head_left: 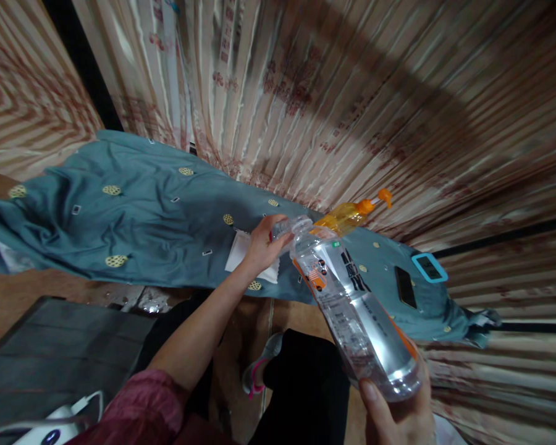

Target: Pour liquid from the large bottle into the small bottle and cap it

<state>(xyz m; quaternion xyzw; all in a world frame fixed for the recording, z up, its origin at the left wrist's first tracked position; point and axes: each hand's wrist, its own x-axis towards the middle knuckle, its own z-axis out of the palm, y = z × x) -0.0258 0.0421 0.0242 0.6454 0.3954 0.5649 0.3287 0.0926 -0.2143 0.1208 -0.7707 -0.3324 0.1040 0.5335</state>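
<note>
A large clear plastic bottle (359, 303) with a silver, black and orange label tilts across the view, its neck toward the upper left. My right hand (401, 405) is closed around its base. At the neck end, my left hand (266, 244) is closed on a small clear plastic piece (282, 229) whose exact kind I cannot make out. Whether that piece is joined to the bottle's neck is unclear. Below the left hand lies a white packet or folded tissue (238, 250) on the cloth. Behind the bottle is a yellow pump bottle (347, 217) with an orange top.
A green-blue patterned cloth (148, 216) covers the long narrow surface. On its right lie a dark phone (405, 287) and a blue-framed device (429, 267). Pleated curtains (278, 93) hang behind. A dark seat or box (60, 346) and a white cabled device (50, 426) are lower left.
</note>
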